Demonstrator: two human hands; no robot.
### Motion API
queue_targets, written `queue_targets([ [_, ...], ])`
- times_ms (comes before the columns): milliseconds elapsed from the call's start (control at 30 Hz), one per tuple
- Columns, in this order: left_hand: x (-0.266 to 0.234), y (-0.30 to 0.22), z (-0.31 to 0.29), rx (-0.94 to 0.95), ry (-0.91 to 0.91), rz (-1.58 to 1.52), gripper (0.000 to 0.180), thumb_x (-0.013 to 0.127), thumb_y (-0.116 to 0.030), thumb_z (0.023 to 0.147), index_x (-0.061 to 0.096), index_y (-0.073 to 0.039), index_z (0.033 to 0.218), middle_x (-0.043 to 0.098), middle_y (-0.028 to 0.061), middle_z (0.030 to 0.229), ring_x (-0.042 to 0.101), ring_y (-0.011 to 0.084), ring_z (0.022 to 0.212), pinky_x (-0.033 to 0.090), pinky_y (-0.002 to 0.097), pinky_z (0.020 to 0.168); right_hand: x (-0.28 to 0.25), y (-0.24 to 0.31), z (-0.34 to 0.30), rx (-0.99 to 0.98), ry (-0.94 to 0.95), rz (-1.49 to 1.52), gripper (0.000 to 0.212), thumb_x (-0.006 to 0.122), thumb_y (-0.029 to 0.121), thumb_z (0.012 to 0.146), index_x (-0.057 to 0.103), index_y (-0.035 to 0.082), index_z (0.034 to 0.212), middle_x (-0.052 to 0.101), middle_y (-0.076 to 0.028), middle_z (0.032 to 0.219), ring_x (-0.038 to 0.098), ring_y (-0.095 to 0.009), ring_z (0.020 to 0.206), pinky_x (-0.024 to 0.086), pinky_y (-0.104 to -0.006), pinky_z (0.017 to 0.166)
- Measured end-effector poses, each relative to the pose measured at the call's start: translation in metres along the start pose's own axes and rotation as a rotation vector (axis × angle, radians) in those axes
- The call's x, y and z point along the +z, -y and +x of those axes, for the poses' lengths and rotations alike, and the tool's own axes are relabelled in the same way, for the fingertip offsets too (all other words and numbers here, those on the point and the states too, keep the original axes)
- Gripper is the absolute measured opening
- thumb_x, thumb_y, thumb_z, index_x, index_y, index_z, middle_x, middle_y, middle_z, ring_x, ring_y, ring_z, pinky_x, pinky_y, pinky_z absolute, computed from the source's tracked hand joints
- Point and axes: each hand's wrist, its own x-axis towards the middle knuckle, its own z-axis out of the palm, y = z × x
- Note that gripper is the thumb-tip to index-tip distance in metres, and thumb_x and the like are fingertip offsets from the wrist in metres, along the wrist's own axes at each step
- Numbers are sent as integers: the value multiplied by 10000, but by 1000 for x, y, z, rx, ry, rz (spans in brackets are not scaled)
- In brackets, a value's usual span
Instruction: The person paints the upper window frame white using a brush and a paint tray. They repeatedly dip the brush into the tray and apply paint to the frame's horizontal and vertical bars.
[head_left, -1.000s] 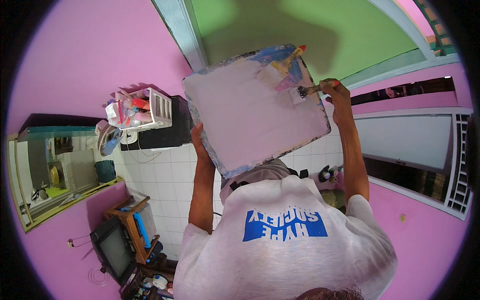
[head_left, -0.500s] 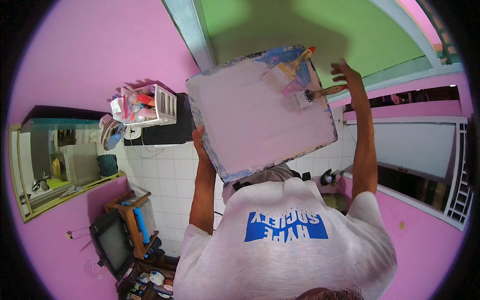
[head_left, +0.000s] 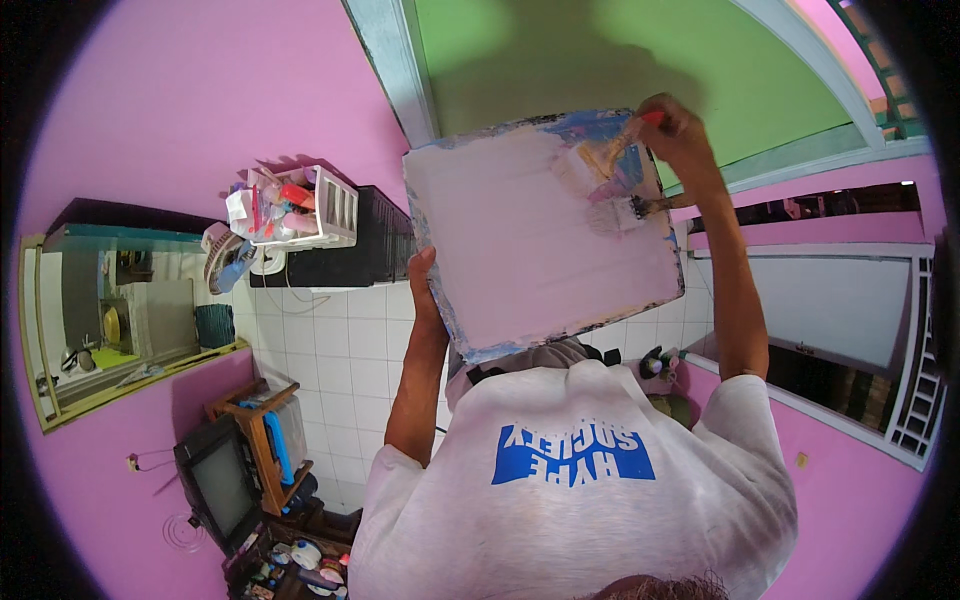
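Pink walls (head_left: pixel 220 90) and a green panel (head_left: pixel 620 60) surround white floor tiles (head_left: pixel 340 350), above which a broad square board (head_left: pixel 540 250) is held before the person's waist. It could tip: the left hand (head_left: pixel 424 275) alone is seen supporting it, thumb over the left rim, other fingers out of sight, so a slack hold might let the far side sag and the brushes slide. Closed around the red handle end of a yellow-handled brush (head_left: pixel 603 157), the right hand (head_left: pixel 675 130) is at the far right corner. Its wrist is very near the handle of a brown-handled brush (head_left: pixel 640 207), touching or not I cannot tell; a sideways bump could knock that one off.

Most of the board is coated in pale pink, its borders streaked blue and black, with a larger blue patch toward that corner. Both brushes point their paint-caked bristles inward, handles toward the right edge.
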Motion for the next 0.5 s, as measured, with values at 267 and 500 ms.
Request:
queue_targets([
  [267,18,4,2,28,44,-27,497,510,-490,892,583,-53,1118,616,92,1059,596,203,969,501,361,818,14,26,-36,-123,200,-175,193,707,228,828,672,90,958,697,-86,863,662,-235,770,522,-345,735],
  [500,16,3,7,-46,89,-86,603,539,-522,845,557,-39,1206,604,115,1096,583,241,1005,483,383,854,-61,88,-29,-31,-297,168,272,683,120,868,650,-21,1098,697,-62,941,643,-122,832,520,-266,752],
])
